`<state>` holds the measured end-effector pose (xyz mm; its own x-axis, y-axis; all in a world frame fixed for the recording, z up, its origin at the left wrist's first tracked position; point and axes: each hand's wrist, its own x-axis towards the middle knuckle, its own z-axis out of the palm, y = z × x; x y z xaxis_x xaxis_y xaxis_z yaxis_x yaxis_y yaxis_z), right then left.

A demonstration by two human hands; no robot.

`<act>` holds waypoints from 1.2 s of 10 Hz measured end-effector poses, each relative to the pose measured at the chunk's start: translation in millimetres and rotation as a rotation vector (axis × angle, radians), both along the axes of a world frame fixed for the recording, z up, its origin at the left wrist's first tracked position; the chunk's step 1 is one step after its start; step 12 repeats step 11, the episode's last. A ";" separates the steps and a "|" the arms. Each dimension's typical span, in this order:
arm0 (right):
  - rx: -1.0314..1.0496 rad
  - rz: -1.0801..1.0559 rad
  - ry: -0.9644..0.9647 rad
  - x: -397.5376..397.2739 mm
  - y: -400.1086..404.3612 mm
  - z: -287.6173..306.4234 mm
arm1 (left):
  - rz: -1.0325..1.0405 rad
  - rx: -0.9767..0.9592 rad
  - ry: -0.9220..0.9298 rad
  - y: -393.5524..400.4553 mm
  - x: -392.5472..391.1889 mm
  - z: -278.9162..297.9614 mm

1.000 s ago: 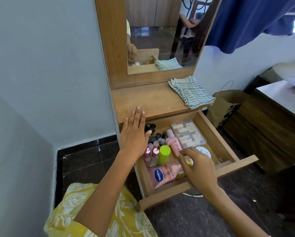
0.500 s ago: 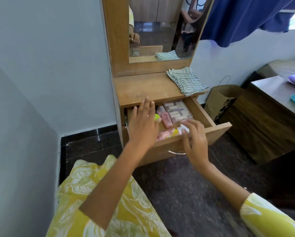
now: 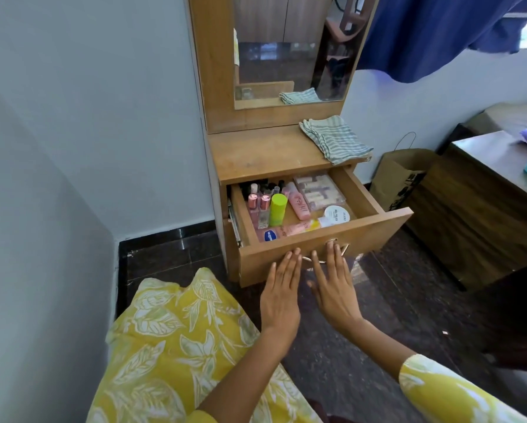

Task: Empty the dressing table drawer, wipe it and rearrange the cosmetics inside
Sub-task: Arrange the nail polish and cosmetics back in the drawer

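Head view, left hand (image 3: 282, 296) and right hand (image 3: 332, 288), fingers flat, empty, against open drawer (image 3: 323, 248) front

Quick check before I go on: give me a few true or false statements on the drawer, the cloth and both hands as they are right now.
1. The wooden drawer is open. True.
2. The striped grey cloth lies inside the drawer. False: it lies on the wooden tabletop.
3. The left hand holds the lime green tube. False: it is empty, fingers flat, and the tube is in the drawer.
4. The right hand is open at the drawer's front panel. True.
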<state>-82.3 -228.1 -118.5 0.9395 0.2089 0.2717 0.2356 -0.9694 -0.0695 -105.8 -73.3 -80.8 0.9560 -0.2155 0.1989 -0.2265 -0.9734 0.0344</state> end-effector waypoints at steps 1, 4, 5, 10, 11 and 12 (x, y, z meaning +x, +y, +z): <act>0.007 0.012 0.005 12.2 2.9 1.4 | 0.018 -0.007 -0.009 -0.3 12.0 2.0; 0.009 0.004 0.061 75.7 20.7 16.1 | 0.068 0.015 0.090 7.3 71.4 16.3; 0.017 0.005 0.073 99.0 30.0 22.8 | 0.087 0.049 0.100 16.3 95.8 17.9; 0.023 0.011 0.013 158.3 51.3 24.8 | 0.041 0.098 0.078 44.7 162.0 20.9; 0.195 0.028 -0.158 143.2 60.9 37.2 | -0.095 -0.089 -0.147 46.9 148.5 26.2; 0.195 0.028 -0.158 143.2 60.9 37.2 | -0.095 -0.089 -0.147 46.9 148.5 26.2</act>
